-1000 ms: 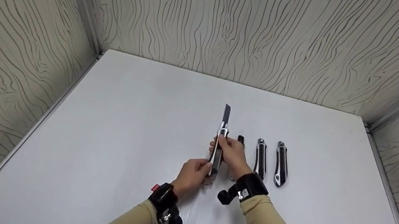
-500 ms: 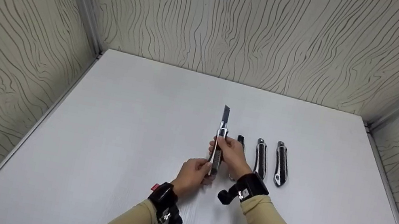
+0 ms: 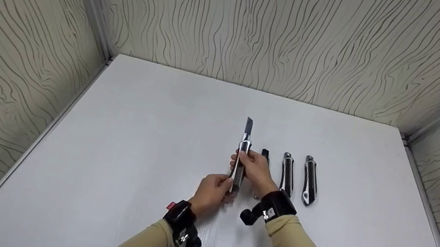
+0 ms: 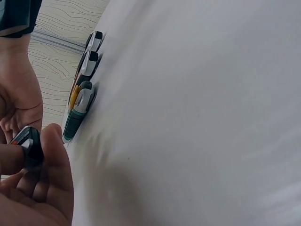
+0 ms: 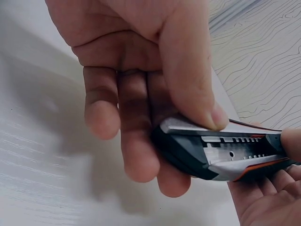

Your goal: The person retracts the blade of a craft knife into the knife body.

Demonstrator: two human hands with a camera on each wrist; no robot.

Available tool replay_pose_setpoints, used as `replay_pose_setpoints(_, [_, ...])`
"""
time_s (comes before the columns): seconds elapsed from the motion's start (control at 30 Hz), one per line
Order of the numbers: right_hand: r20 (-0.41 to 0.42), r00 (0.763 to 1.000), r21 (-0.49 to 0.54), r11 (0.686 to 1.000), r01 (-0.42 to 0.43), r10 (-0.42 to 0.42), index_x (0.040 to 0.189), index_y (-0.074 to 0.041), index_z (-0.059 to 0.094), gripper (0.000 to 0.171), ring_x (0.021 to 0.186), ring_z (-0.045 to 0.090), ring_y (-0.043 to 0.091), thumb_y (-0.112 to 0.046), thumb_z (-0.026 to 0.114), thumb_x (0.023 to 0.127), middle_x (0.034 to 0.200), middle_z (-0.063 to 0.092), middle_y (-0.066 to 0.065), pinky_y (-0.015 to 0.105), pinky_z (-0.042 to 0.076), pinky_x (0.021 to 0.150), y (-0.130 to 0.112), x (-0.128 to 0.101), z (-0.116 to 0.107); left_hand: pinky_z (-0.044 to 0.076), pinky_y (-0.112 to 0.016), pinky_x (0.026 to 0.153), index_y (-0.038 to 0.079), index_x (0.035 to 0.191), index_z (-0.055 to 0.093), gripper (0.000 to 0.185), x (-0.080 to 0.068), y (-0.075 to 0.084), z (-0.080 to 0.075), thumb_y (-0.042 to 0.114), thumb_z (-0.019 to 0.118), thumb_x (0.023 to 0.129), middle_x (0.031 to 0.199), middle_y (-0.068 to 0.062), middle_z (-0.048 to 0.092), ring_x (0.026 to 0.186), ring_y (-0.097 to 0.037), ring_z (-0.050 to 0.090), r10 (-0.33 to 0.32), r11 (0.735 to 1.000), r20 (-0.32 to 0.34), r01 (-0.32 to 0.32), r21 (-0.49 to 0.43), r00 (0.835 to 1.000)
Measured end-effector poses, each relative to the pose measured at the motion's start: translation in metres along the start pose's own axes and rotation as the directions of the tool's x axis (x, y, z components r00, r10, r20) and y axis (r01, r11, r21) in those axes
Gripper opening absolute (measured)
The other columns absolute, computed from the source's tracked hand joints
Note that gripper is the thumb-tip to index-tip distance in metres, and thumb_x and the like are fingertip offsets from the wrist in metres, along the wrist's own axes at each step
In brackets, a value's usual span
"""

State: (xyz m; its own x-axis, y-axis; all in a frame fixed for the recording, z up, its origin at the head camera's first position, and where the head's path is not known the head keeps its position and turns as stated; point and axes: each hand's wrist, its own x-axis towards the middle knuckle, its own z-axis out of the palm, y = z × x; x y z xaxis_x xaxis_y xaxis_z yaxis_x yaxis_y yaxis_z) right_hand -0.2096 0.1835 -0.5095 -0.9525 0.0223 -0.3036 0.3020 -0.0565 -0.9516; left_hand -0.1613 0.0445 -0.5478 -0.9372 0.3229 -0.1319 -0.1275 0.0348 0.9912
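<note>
Both hands hold one utility knife (image 3: 241, 163) above the white table (image 3: 129, 148), its dark blade (image 3: 248, 127) pointing away from me. My left hand (image 3: 214, 192) grips the knife's rear end (image 4: 29, 143). My right hand (image 3: 255, 169) wraps the front of the handle, thumb (image 5: 193, 89) pressing on top of the grey and orange body (image 5: 221, 153). Three more utility knives lie in a row just right of the hands: one (image 3: 265, 155) mostly hidden behind my right hand, then two black and silver ones (image 3: 287, 174) (image 3: 309, 185).
Wood-grain walls (image 3: 264, 27) enclose the table at the back and on both sides. In the left wrist view the lying knives' ends (image 4: 84, 89) show beside my right palm (image 4: 19, 99).
The blade tip sits slightly lower than a second ago, so the blade looks a little shorter. Both hands keep the same grip and place.
</note>
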Motion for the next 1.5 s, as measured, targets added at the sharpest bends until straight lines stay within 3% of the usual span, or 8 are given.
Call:
replay_pose_setpoints(0.47, [0.011, 1.000, -0.023, 1.000, 0.005, -0.005, 0.126, 0.011, 0.052, 0.032, 0.084, 0.068, 0.013, -0.009, 0.050, 0.101, 0.107, 0.069, 0.017, 0.027, 0.058, 0.081, 0.000, 0.000, -0.002, 0.050, -0.022, 0.059, -0.005, 0.092, 0.063, 0.026, -0.001, 0.004, 0.000, 0.015, 0.049, 0.101, 0.076, -0.010, 0.065, 0.064, -0.013, 0.059, -0.017, 0.999, -0.014, 0.018, 0.051, 1.000])
replay_pose_setpoints(0.77, [0.008, 1.000, -0.055, 0.998, 0.000, 0.001, 0.129, 0.008, 0.052, 0.032, 0.087, 0.069, 0.013, -0.004, 0.051, 0.099, 0.116, 0.067, 0.022, 0.028, 0.057, 0.084, -0.001, 0.000, -0.002, 0.051, -0.027, 0.060, -0.014, 0.096, 0.061, 0.027, -0.010, 0.024, 0.000, 0.007, 0.045, 0.101, 0.080, -0.022, 0.065, 0.065, -0.017, 0.057, -0.026, 0.999, -0.007, 0.026, 0.040, 1.000])
replay_pose_setpoints(1.0, [0.005, 1.000, -0.053, 0.999, 0.003, -0.002, 0.129, 0.010, 0.050, 0.033, 0.087, 0.069, 0.013, -0.004, 0.050, 0.099, 0.120, 0.065, 0.025, 0.029, 0.057, 0.087, -0.002, 0.001, -0.002, 0.048, -0.023, 0.058, -0.009, 0.095, 0.063, 0.029, -0.003, 0.010, 0.000, 0.014, 0.048, 0.101, 0.074, -0.009, 0.061, 0.063, -0.014, 0.056, -0.031, 0.999, -0.004, 0.031, -0.024, 1.000])
replay_pose_setpoints(1.23, [-0.001, 1.000, -0.058, 0.998, 0.010, -0.010, 0.131, 0.010, 0.049, 0.035, 0.092, 0.069, 0.014, -0.006, 0.049, 0.100, 0.124, 0.063, 0.026, 0.030, 0.056, 0.090, -0.003, 0.002, -0.002, 0.048, -0.025, 0.055, -0.009, 0.100, 0.060, 0.033, -0.003, 0.004, -0.002, 0.021, 0.047, 0.103, 0.076, -0.009, 0.058, 0.063, -0.015, 0.056, -0.057, 0.987, 0.036, 0.062, -0.146, 0.998])
replay_pose_setpoints(1.37, [0.007, 1.000, -0.041, 0.999, 0.006, -0.006, 0.133, 0.008, 0.048, 0.036, 0.095, 0.068, 0.014, -0.009, 0.048, 0.102, 0.125, 0.063, 0.024, 0.030, 0.055, 0.091, -0.003, 0.002, -0.001, 0.048, -0.025, 0.057, -0.012, 0.099, 0.060, 0.033, -0.004, 0.003, -0.002, 0.017, 0.047, 0.103, 0.078, -0.010, 0.059, 0.066, -0.014, 0.055, -0.034, 0.988, 0.033, 0.039, -0.153, 0.999])
replay_pose_setpoints(1.5, [0.005, 1.000, -0.012, 1.000, 0.003, -0.003, 0.133, 0.006, 0.050, 0.036, 0.093, 0.068, 0.014, -0.013, 0.049, 0.102, 0.121, 0.066, 0.020, 0.029, 0.055, 0.089, 0.000, 0.002, 0.001, 0.056, -0.029, 0.065, -0.011, 0.100, 0.063, 0.030, -0.003, 0.003, -0.002, 0.015, 0.048, 0.102, 0.084, -0.014, 0.065, 0.070, -0.014, 0.060, -0.007, 0.991, -0.003, 0.007, -0.135, 1.000])
